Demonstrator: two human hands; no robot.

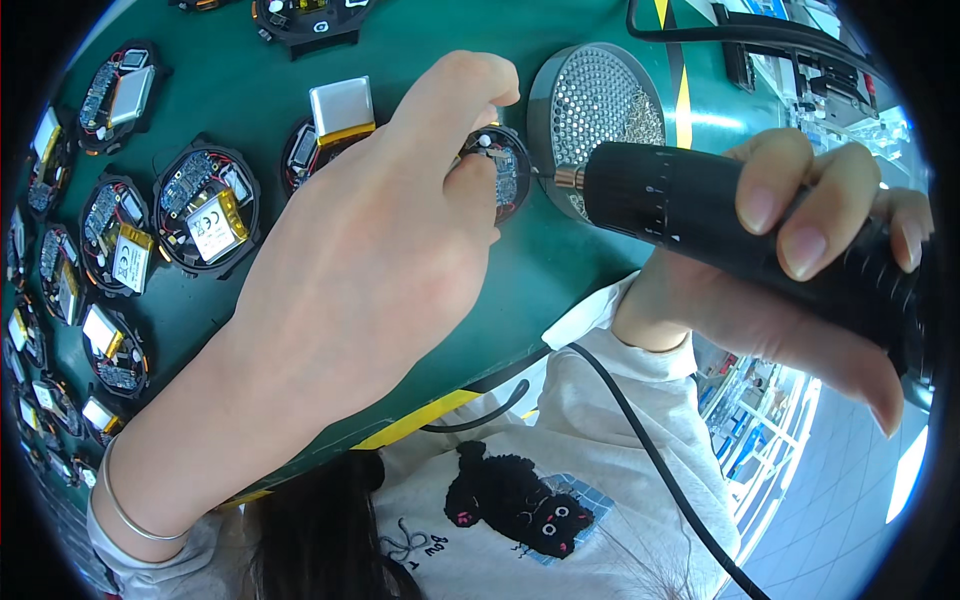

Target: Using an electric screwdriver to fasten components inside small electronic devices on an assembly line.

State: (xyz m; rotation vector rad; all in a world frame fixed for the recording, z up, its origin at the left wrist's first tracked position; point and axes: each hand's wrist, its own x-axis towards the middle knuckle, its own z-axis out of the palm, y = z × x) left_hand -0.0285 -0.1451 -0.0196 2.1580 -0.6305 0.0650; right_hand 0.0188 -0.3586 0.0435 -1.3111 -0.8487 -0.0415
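My right hand [800, 240] is wrapped round a black electric screwdriver [680, 195], held nearly level with its thin bit pointing left. The bit's tip is beside the right rim of a round black watch case [513, 165] with a circuit board inside. Over that case bends my left hand [370, 220], thumb and index finger curled on it; the hand hides most of the case. Just left of those fingers, a silver battery [341, 108] with a gold-coloured edge stands up from another watch case [298, 158], partly covered by my hand.
Behind the bit stands a round metal dish [590, 85] with a perforated plate and many small screws. Several open watch cases [207, 210] with batteries fill the left of the green mat [450, 25]. A black cable [650, 440] runs down past my lap.
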